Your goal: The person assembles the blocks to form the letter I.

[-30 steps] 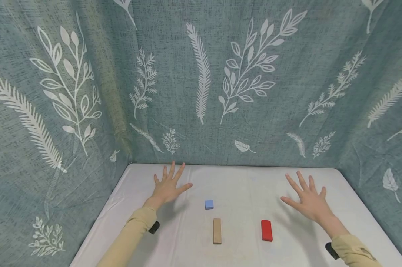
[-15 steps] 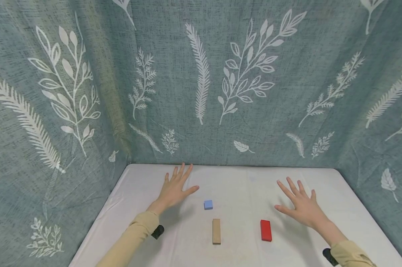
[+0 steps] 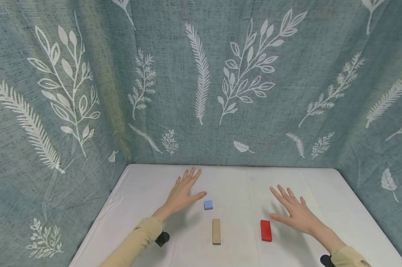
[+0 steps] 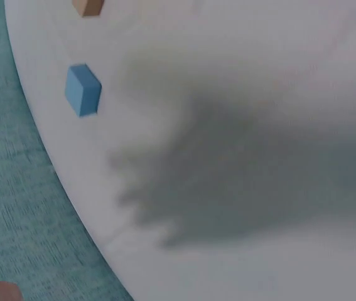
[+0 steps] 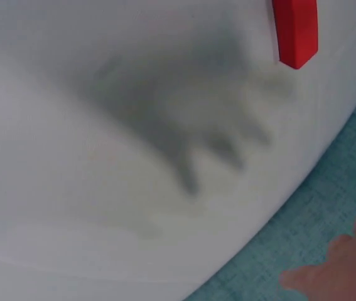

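Observation:
Both hands hover above a white-covered table, fingers spread, holding nothing. The left hand is nearest to a small blue block, its thumb just left of and above it in the head view. The right hand hangs up and to the right of a red rectangular block. Between the hands, closer to the person, lies a long tan wooden block. In the left wrist view, the blue block shows beside the hand's shadow. The right wrist view shows an end of the red block.
The white tablecloth reaches back to a teal curtain with white leaf prints, which surrounds the table at the rear and both sides. A dark wrist camera sits under the left sleeve.
My left hand has moved to the right and nearer the person, closer to the blue block. My right hand has moved left and nearer, towards the red block. The blocks stay put.

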The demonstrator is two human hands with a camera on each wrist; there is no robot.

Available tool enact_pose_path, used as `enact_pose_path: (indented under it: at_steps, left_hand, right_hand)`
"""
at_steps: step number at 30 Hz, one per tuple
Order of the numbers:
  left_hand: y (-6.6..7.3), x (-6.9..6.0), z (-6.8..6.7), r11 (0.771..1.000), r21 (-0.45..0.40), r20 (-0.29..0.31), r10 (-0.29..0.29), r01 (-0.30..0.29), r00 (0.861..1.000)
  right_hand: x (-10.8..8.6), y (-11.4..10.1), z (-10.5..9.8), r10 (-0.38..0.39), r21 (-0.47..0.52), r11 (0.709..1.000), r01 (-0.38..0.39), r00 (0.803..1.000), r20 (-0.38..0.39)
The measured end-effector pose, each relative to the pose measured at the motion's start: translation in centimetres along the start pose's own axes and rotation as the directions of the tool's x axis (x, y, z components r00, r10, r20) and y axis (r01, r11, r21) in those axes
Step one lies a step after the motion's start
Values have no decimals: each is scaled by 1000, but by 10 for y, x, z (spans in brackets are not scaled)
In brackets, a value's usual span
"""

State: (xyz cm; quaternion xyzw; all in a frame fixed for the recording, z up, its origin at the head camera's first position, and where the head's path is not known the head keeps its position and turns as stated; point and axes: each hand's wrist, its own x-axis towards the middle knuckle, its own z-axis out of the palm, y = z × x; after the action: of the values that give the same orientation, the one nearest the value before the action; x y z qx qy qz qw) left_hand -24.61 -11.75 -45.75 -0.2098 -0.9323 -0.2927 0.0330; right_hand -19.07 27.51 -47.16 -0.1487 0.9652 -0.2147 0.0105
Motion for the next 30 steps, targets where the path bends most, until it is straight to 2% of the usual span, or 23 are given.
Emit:
enact_pose_path:
  at_steps: [5,13,18,25,27,30]
  left_hand:
    - [7,-1,7,989,-151,22,-1,4,1000]
    - [19,-5,13,935,-350,102,-19,54,995]
    - [21,-9,16,906,-420,169,20,54,985]
    - [19,-11,23,870,-492,240,100,32,965]
    - [18,-12,26,855,-517,255,111,38,960]
    - [16,-14,30,848,-528,268,127,35,955]
  right_hand:
    - [-3,-4,5,-25,83,996,21,999,43]
    - [-8,-10,8,-44,194,981,24,994,98]
    - [-12,-13,9,-42,248,969,9,991,127]
    - [-11,-13,15,-21,315,948,-53,974,225]
    - [-10,-13,17,-20,312,948,-54,973,230]
    - [-10,-13,21,-24,295,955,-42,977,214]
